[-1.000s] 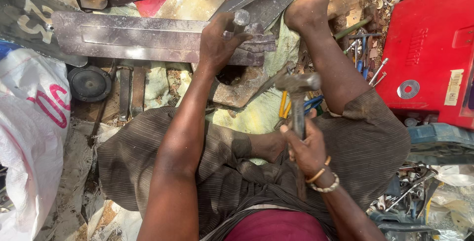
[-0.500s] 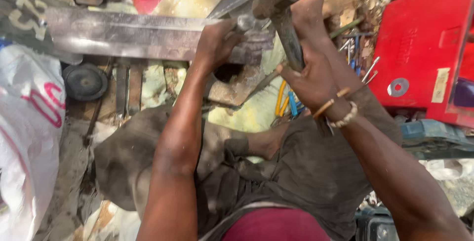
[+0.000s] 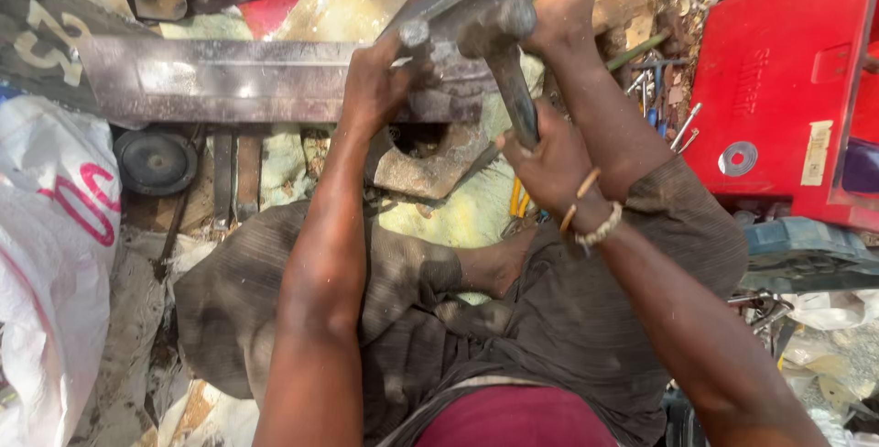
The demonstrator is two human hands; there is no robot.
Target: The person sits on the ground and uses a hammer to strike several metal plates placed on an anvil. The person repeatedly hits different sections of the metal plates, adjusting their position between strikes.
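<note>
Head view. Left hand point(image 3: 375, 90): closed around a short steel punch point(image 3: 414, 37), which is held upright on a long grey metal bar point(image 3: 229, 81). Right hand point(image 3: 549, 168): clenched on the handle of a hammer point(image 3: 499, 30), whose head is seen just beside the punch top. The bar is laid across the ground ahead of the knees. Red metal box point(image 3: 778, 62) to the right; white sack point(image 3: 55, 255) to the left; black round part point(image 3: 156, 161) below the bar.

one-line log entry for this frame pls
left hand: holds punch on metal bar | right hand: grips hammer, head at punch
</note>
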